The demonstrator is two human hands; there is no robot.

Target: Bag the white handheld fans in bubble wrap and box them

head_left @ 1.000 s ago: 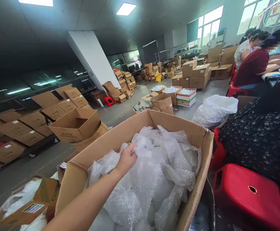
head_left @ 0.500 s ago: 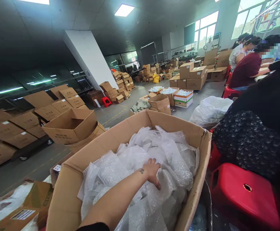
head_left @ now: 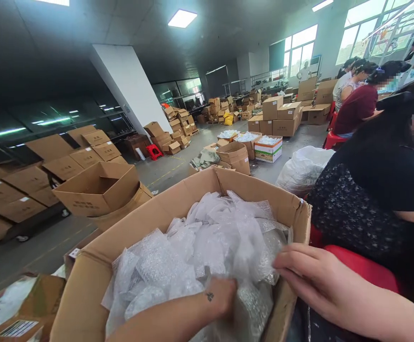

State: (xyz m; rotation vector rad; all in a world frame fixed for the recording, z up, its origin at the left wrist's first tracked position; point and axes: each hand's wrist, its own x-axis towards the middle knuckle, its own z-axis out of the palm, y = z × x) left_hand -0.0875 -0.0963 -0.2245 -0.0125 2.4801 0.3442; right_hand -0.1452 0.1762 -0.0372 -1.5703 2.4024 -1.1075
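Observation:
A large open cardboard box point(head_left: 150, 216) in front of me holds a heap of clear bubble wrap bags point(head_left: 207, 247). My left hand point(head_left: 223, 297), with a small tattoo at the wrist, is down among the bags. Its fingers are hidden and smeared by motion, so its grip does not show. From the right, my right hand point(head_left: 317, 275) reaches over the box's right rim, fingers stretched toward the bags and the thumb below them. Nothing is visible in it; its fingertips are slightly blurred.
A seated person in black point(head_left: 363, 190) is close on the right, above a red stool point(head_left: 367, 268). A white sack point(head_left: 305, 166) lies beyond. Cardboard boxes point(head_left: 98, 187) stand at left, and more stacked boxes point(head_left: 280, 118) fill the back.
My left hand, earlier spread on top of the bags, has moved down and into them. My right hand has come into view from the right. The view has shifted slightly.

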